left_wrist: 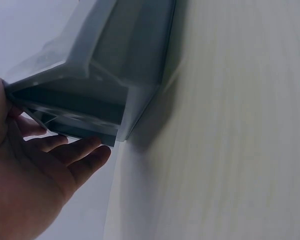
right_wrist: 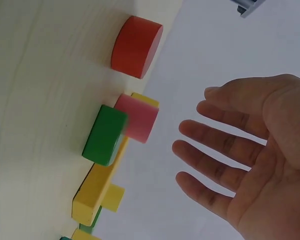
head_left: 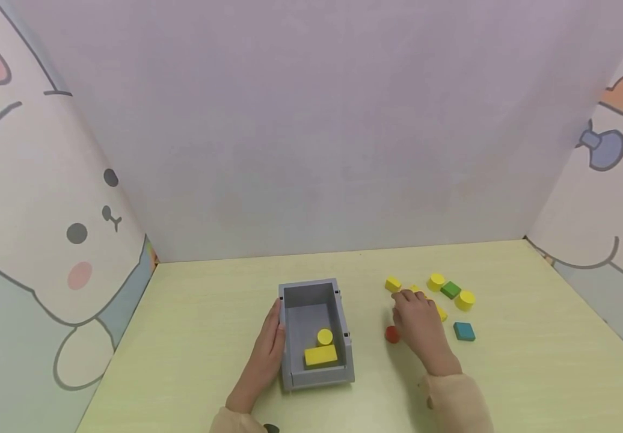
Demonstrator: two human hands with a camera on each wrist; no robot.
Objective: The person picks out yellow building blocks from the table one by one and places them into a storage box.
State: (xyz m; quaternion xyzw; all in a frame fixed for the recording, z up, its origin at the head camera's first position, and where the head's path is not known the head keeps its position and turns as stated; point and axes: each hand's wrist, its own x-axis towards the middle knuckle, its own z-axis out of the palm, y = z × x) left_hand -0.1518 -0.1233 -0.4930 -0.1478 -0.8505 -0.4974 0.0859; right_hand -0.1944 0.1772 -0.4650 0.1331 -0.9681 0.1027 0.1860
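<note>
A grey plastic bin [head_left: 317,377] holds a yellow cylinder [head_left: 325,337] and a yellow rectangular block [head_left: 320,356]. My left hand [head_left: 265,346] holds the bin by its left side; in the left wrist view its fingers [left_wrist: 87,159] lie against the wall and the thumb side meets the rim. Above the loose blocks right of the bin, my right hand [head_left: 417,319] has bent, spread fingers with nothing between them. Nearest it in the right wrist view are a red cylinder [right_wrist: 135,47], a pink block [right_wrist: 138,117] and a green block [right_wrist: 105,135]. The head view hides the pink one.
Beyond the right hand lie several more blocks: a small yellow block [head_left: 393,284], yellow cylinders [head_left: 465,300], a green square block [head_left: 450,290] and a teal block [head_left: 464,331]. A long yellow block [right_wrist: 92,197] lies among them. A pale wall [head_left: 338,150] closes the table's back.
</note>
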